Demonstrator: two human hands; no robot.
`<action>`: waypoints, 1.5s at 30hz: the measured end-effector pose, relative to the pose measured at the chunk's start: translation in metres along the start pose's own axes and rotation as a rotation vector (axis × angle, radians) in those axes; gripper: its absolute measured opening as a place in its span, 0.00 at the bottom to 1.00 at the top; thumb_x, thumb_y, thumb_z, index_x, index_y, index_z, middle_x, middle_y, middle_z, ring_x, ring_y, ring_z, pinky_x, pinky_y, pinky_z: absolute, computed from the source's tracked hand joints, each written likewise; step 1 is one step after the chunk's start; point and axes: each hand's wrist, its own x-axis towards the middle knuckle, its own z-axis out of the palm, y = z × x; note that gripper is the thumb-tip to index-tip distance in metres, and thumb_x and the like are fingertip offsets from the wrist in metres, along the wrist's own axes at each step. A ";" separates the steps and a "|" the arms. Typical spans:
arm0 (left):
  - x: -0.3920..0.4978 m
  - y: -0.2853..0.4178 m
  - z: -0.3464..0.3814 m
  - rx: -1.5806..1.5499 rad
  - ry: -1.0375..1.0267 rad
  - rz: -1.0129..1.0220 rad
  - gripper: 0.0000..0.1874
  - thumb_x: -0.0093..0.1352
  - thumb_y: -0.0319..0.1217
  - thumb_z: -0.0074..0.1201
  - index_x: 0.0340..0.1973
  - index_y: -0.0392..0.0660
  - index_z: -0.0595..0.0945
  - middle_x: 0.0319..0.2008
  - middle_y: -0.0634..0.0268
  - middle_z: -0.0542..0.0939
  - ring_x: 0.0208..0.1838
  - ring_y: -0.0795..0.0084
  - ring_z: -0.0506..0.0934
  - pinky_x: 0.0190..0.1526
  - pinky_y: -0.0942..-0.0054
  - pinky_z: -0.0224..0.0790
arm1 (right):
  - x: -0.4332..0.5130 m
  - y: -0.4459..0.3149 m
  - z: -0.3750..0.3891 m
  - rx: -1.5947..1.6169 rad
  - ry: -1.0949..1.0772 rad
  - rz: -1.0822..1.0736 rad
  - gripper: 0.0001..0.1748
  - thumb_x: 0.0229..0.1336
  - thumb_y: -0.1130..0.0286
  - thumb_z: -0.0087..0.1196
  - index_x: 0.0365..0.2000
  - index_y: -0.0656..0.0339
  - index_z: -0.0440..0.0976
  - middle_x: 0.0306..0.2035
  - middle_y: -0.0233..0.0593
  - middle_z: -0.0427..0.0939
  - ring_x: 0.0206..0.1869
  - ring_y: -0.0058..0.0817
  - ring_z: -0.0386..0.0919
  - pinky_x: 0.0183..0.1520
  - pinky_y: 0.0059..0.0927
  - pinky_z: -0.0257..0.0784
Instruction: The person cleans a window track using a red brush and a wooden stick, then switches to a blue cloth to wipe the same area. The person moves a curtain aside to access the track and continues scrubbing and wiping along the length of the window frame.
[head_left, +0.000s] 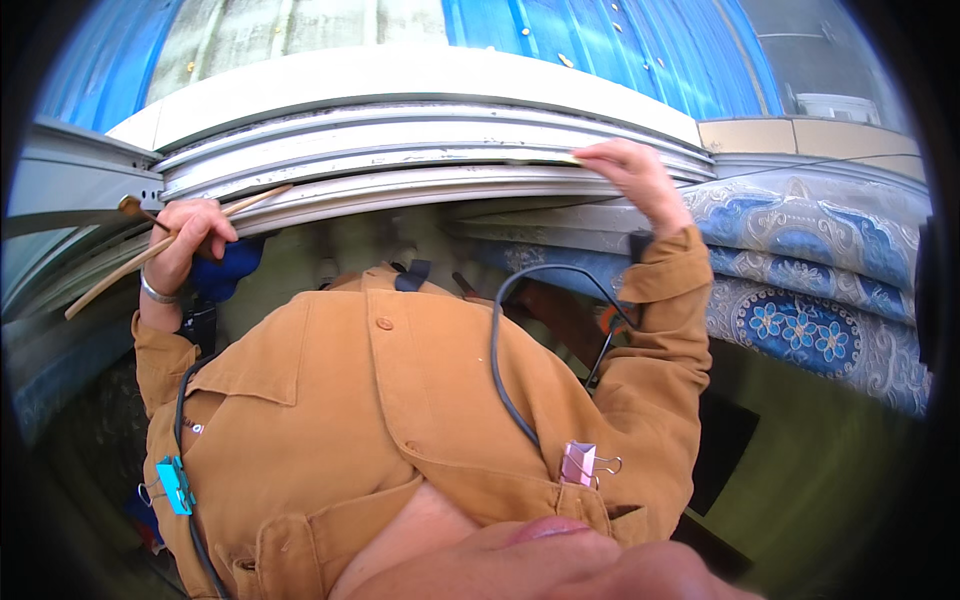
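My left hand, with a metal bangle at the wrist, is closed around a thin wooden stick and a dark thin-shafted tool with a round brown end. The stick's pointed end lies over the white window frame's sliding track. Farther right, my right hand has thumb and fingers pinched together at the track's groove. A thin pale strip seems to run left from the fingertips along the groove; its kind is unclear.
Blue patterned curtain fabric hangs at the right. A grey frame stands at the left. Beyond the white sill are blue corrugated sheets and a white container. A black cable loops before my chest.
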 end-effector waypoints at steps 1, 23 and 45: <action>0.000 -0.001 0.000 0.030 -0.001 -0.004 0.25 0.71 0.43 0.40 0.21 0.36 0.79 0.15 0.62 0.73 0.19 0.74 0.70 0.24 0.76 0.58 | -0.017 0.012 -0.017 -0.033 0.017 0.164 0.10 0.57 0.71 0.56 0.39 0.62 0.80 0.38 0.39 0.82 0.42 0.25 0.79 0.46 0.25 0.72; 0.001 -0.018 -0.003 0.026 0.040 0.104 0.26 0.70 0.45 0.41 0.21 0.37 0.80 0.13 0.64 0.72 0.19 0.74 0.69 0.22 0.76 0.56 | -0.043 0.028 -0.070 -0.199 0.146 0.469 0.10 0.53 0.71 0.58 0.37 0.61 0.81 0.36 0.38 0.82 0.42 0.22 0.78 0.48 0.24 0.70; 0.004 0.003 -0.002 -0.017 -0.049 0.097 0.19 0.70 0.37 0.41 0.23 0.37 0.80 0.15 0.63 0.74 0.20 0.71 0.72 0.25 0.75 0.63 | 0.093 -0.075 0.022 -0.133 0.094 -0.109 0.09 0.54 0.72 0.58 0.37 0.61 0.80 0.33 0.41 0.80 0.35 0.29 0.77 0.40 0.26 0.70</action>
